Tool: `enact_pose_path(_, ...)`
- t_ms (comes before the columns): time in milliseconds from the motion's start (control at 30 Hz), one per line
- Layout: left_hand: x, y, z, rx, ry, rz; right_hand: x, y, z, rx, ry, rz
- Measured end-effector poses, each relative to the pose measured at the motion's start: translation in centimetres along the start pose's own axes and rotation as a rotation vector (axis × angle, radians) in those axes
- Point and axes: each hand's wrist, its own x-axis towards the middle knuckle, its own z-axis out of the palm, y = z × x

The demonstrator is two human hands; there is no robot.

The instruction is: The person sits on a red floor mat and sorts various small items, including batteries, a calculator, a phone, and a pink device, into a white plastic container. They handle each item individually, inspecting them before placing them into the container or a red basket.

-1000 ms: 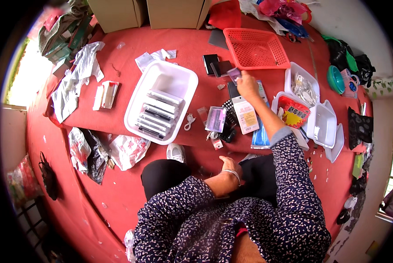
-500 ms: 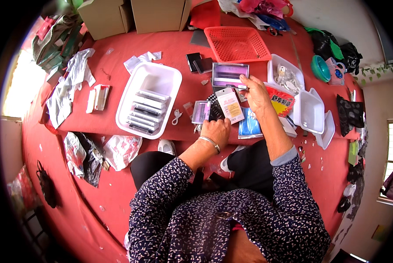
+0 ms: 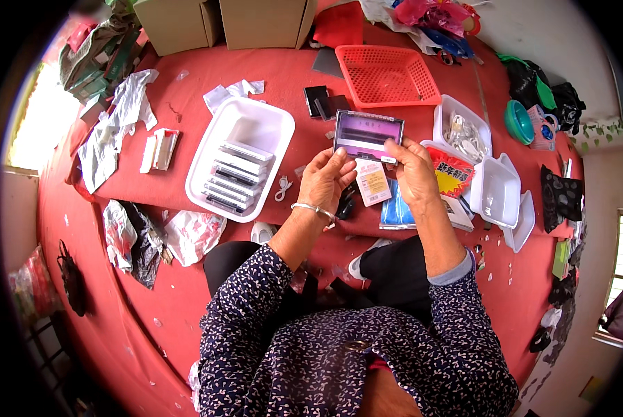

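The left hand (image 3: 326, 182) and the right hand (image 3: 414, 172) are holding up a flat purple packet (image 3: 367, 135) together over the red table (image 3: 283, 76), with a white tray (image 3: 256, 125) sitting nearby on the left and a red basket (image 3: 388, 74) just behind.

A second ago only the right hand (image 3: 414, 172) reached to the packets on the worktop, and the left hand (image 3: 325, 179) stayed low near the lap. Now both hands are lifted above the worktop and hold between them a flat purple package (image 3: 367, 135), which before was not in the hands.
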Motion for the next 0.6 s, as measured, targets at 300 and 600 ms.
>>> enact_pose_path(300,1.4,0.4,-0.4,0.005,-0.029,0.107,0.6,1.6,-0.9,-0.099,-0.012,-0.041)
enact_pose_path(600,1.3,2.2,-0.7,0.123,0.085,0.212,2.6,2.0,-4.8,-0.514,-0.019,-0.185)
